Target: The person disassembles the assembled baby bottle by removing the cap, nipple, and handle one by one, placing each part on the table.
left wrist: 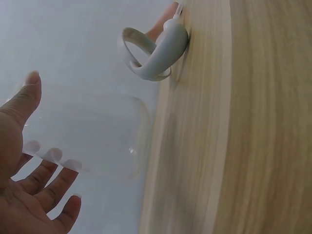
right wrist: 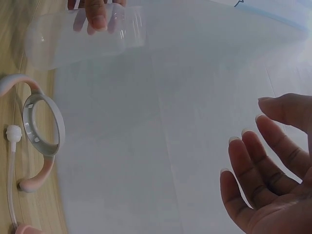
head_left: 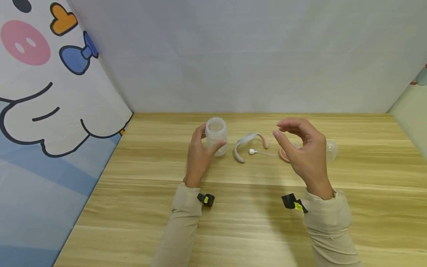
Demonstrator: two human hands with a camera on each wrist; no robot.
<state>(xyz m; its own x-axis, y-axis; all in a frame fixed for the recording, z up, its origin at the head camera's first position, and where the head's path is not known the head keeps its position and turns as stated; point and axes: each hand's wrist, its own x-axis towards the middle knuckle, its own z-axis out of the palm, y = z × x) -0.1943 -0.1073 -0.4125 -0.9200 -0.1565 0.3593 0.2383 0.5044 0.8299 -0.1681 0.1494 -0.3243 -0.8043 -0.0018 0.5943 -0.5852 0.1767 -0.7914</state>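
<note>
My left hand grips a translucent, wide-necked baby bottle with its uncapped mouth facing up. In the left wrist view the thumb lies on one side of the bottle and the fingers on the other. The bottle's base looks at or just above the table; I cannot tell which. My right hand is raised over the table, fingers bent loosely and thumb apart, holding nothing. Beneath it, partly hidden, is a peach-coloured round piece. Between the hands sits a grey ring with two peach handles.
A thin clear straw with a white weighted end lies beside the handle ring. To the right of my right hand is a clear dome-shaped cover. A pale wall rises behind the wooden table.
</note>
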